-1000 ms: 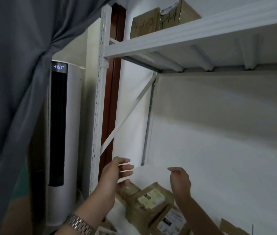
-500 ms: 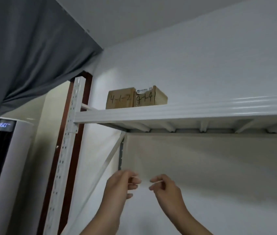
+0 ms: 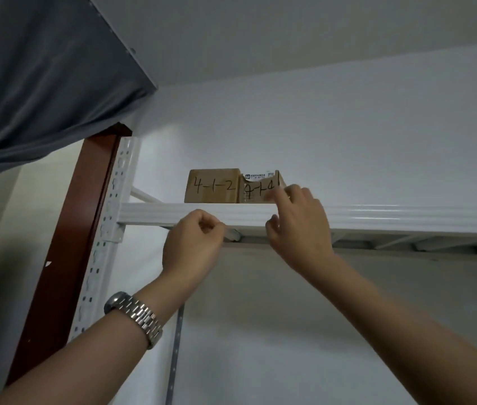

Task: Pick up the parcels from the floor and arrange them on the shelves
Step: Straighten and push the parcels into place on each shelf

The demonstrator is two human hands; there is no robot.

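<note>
A: Where are the parcels?

B: Two brown ones stand side by side at the left end of the top shelf [image 3: 377, 217]. The left parcel [image 3: 212, 185] is marked "4-1-2". The right parcel [image 3: 256, 190] touches it and has a white label on top.

A: And the hands?

B: The right hand [image 3: 298, 226] is up over the shelf's front edge, its fingers loosely spread. The forefinger lies across the right parcel's front face and the thumb is down by the beam. The left hand [image 3: 193, 247] is in front of the beam with its fingers curled tight. I cannot tell whether they pinch anything.

A: What differs from half a second ago?

B: Then both hands were below the shelf, close together, fingertips almost meeting. Now they have risen to the beam and moved apart. The view has tilted upward too, and the lit display at the left is gone.

A: Around them?

B: A steel wristwatch [image 3: 135, 317] is on the left wrist. Further left are the white perforated upright [image 3: 108, 229], a reddish-brown door frame [image 3: 65, 258] and a grey curtain [image 3: 41, 83].
</note>
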